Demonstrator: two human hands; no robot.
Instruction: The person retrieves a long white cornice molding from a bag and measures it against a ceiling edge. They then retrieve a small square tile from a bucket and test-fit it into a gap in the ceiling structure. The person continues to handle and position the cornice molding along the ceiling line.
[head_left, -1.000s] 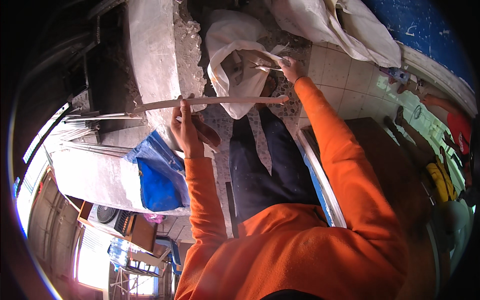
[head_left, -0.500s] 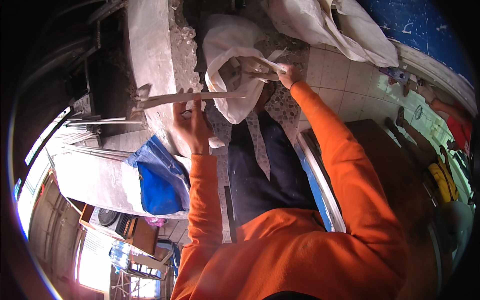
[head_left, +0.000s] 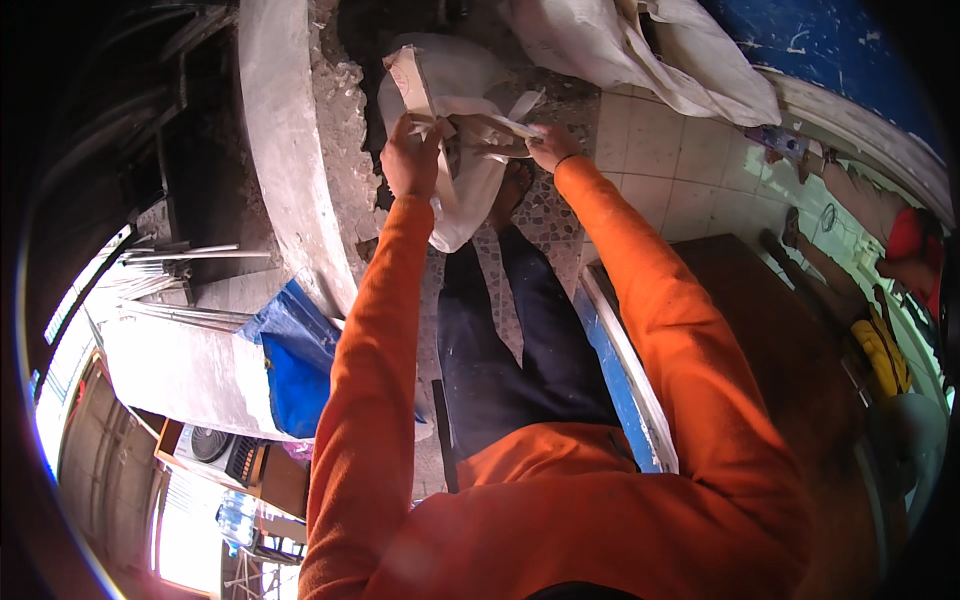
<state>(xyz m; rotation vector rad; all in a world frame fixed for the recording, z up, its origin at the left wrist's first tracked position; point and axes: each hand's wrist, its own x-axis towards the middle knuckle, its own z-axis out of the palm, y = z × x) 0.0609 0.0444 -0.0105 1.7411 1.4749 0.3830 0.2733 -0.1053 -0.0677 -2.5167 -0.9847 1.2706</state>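
A white woven sack (head_left: 472, 215) stands on the floor in front of me, its mouth open and several pale pieces of scrap inside. My left hand (head_left: 410, 160) is closed on a pale flat strip (head_left: 408, 78), perhaps wood or cardboard, held upright over the left side of the sack's mouth. One end of the strip has faint red marks; its lower part is hidden by my hand and the sack. My right hand (head_left: 551, 148) is closed on the right rim of the sack, beside pale pieces that stick out of it.
A low pale wall (head_left: 285, 150) with a crumbling edge runs along the left. Another white sack (head_left: 660, 60) lies at the far right. Blue sheeting (head_left: 300, 370) and thin rods (head_left: 190, 250) are at left. Another person in red (head_left: 912, 250) is at the right.
My left hand has swung the strip from lying crosswise above the wall to upright at the sack's mouth, moving right and away from me. My right hand still grips the rim.
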